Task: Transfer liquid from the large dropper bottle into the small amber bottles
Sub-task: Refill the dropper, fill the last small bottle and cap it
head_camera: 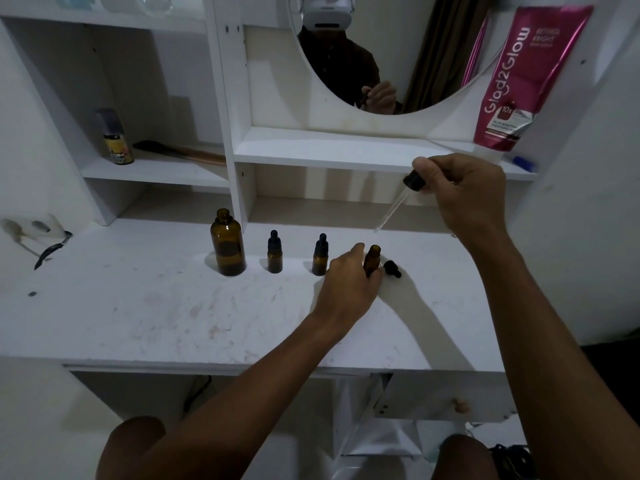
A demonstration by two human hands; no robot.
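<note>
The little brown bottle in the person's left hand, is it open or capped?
Open. The little bottle has a bare neck, and a black dropper cap lies on the desk beside it.

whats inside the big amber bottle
The large amber bottle stands open, with the long dropper held up in the right hand. Its lower half looks darker, likely liquid; the tinted glass hides the exact level.

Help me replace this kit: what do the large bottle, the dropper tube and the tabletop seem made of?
Large bottle: probably amber glass, glossy, see-through brown with highlights. Dropper tube, held by the right hand: colourless and see-through, glass or plastic, unclear which. Tabletop: likely white laminated board, matte, scuffed and stained.
</note>
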